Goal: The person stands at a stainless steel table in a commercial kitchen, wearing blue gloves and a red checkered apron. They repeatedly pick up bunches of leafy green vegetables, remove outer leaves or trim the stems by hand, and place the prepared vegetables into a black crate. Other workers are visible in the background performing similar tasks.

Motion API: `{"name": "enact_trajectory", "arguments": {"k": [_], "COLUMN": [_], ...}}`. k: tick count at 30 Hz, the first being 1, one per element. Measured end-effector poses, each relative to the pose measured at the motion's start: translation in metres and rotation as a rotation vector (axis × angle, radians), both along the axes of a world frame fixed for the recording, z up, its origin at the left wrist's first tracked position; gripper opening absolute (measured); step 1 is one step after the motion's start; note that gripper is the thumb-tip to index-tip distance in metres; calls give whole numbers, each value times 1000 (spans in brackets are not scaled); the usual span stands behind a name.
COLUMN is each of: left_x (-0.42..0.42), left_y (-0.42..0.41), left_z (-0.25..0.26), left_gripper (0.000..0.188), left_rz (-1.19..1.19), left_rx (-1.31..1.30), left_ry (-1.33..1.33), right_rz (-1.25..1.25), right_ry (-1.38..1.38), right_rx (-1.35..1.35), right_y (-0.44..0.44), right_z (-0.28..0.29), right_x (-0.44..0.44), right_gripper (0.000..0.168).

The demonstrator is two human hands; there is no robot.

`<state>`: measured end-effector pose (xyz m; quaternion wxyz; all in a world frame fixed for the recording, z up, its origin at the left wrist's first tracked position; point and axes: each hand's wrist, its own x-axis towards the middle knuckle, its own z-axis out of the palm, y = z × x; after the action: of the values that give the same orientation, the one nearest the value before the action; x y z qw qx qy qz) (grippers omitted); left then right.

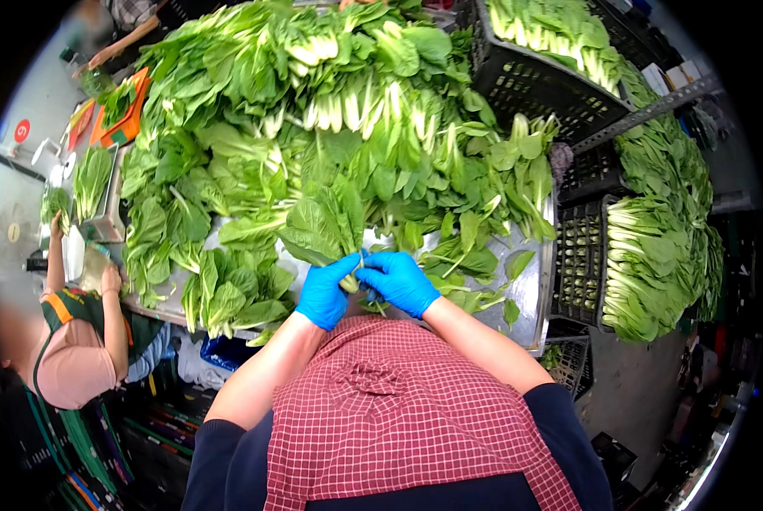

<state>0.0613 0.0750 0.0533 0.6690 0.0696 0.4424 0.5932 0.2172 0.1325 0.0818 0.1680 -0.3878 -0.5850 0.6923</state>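
Observation:
Both my hands wear blue gloves and meet in front of my checked apron [407,441]. My left hand [325,290] is closed around the stalks of a leafy green bunch [330,223], whose leaves point up and away from me. Against the base of those stalks my right hand [400,281] has its fingers bent; whether it pinches something there is hidden. Beneath lies a metal tabletop [528,287] with loose leaves [471,255] to the right. A cluster of greens [234,294] rests at the near edge on the left.
A big heap of greens [356,115] covers the table's far side. Black crates of greens, one raised [541,76] and one lower [579,262], stand at right beside a metal post [650,112]. At left a co-worker [81,351] handles greens near a metal tray [103,220] and orange scale [123,118].

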Motion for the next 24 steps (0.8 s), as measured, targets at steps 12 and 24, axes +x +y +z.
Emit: {"name": "enact_trajectory", "arguments": {"k": [12, 24], "left_x": [-13, -19], "left_y": [-1, 3], "left_z": [11, 10], "left_gripper": [27, 27], "left_rz": [107, 79], "left_rx": [-128, -128], "left_ry": [-117, -77], "right_rz": [-617, -260], "right_ry": [-315, -443], "right_rx": [724, 608], "right_y": [224, 223], "right_z": [34, 70], "right_x": [-22, 53], "right_gripper": [34, 31]}}
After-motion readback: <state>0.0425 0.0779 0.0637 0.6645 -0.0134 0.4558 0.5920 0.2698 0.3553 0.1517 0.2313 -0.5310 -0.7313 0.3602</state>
